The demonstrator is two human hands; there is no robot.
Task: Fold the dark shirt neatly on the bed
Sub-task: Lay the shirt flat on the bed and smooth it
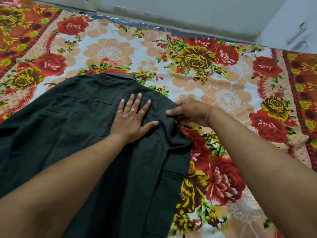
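Observation:
The dark shirt (82, 121) lies back-up on the bed (223, 93), collar toward the far side, its body running toward me on the left half of the view. My left hand (133, 117) rests flat on the shirt near its right shoulder, fingers spread. My right hand (188, 111) pinches the shirt's right edge at the shoulder, where the fabric is turned inward over the body. A thin thread band circles my right wrist.
The bed carries a floral sheet (109, 52) with red and yellow roses, stretching out to the right of the shirt. A pale wall (188, 16) runs along the far edge. A white cabinet (295, 26) stands at the far right corner.

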